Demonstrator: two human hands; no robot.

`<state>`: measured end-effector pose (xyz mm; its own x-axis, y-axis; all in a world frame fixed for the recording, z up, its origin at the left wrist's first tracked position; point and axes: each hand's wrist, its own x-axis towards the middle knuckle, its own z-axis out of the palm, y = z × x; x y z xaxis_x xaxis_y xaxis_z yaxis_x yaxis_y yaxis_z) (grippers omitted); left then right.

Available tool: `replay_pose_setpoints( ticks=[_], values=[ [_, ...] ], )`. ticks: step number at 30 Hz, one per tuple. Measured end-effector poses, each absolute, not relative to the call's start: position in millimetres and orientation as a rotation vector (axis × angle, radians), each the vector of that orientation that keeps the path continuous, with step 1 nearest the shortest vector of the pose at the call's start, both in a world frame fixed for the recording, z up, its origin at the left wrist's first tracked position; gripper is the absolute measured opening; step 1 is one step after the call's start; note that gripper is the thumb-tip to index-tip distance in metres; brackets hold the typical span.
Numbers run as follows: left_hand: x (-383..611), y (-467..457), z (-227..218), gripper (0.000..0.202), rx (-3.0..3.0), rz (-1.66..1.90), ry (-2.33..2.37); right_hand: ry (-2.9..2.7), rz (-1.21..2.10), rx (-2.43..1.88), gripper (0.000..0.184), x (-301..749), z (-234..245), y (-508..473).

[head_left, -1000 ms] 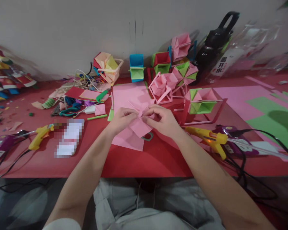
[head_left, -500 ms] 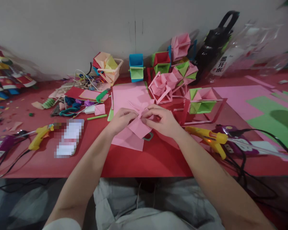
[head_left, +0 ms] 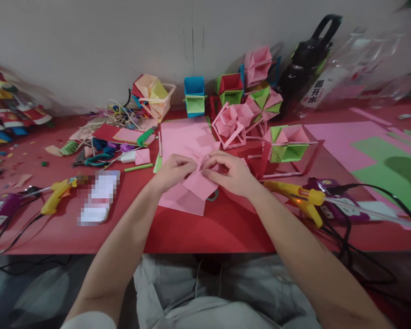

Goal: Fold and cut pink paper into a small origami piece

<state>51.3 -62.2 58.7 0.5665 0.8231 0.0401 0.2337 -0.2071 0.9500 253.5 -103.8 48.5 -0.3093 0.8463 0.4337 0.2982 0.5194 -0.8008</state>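
Between both hands is a folded piece of pink paper (head_left: 201,184), held just above the table's middle. My left hand (head_left: 174,172) pinches its left side near the centre, thumb against forefinger. From the right, my right hand (head_left: 230,172) grips the same folded paper, fingers curled over its upper part and thumb below. The fingers hide the folds at the centre. Flat pink sheets (head_left: 183,132) lie under and behind the hands. Partly covered by the paper, a small pale green handle loop (head_left: 213,196) shows near the right hand.
Yellow glue guns lie on the left (head_left: 56,196) and right (head_left: 306,201), with trailing cables. A phone (head_left: 101,196) rests left of the hands. Folded paper pieces (head_left: 289,146) line the back, beside a black bottle (head_left: 303,64). Loose craft scraps (head_left: 123,123) are heaped at back left.
The folded pink paper has shifted slightly, its lower corner now a little further right and down. Both hands keep their grip in nearly the same place.
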Motion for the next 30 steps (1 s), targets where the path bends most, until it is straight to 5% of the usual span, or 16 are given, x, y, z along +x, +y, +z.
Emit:
replay_pose_setpoints(
  ticks=[30],
  values=[
    [54.4,-61.4,51.4,0.027,1.699,0.62,0.971,-1.924,0.677,-0.964,0.006,246.2,32.2,-99.9]
  ],
)
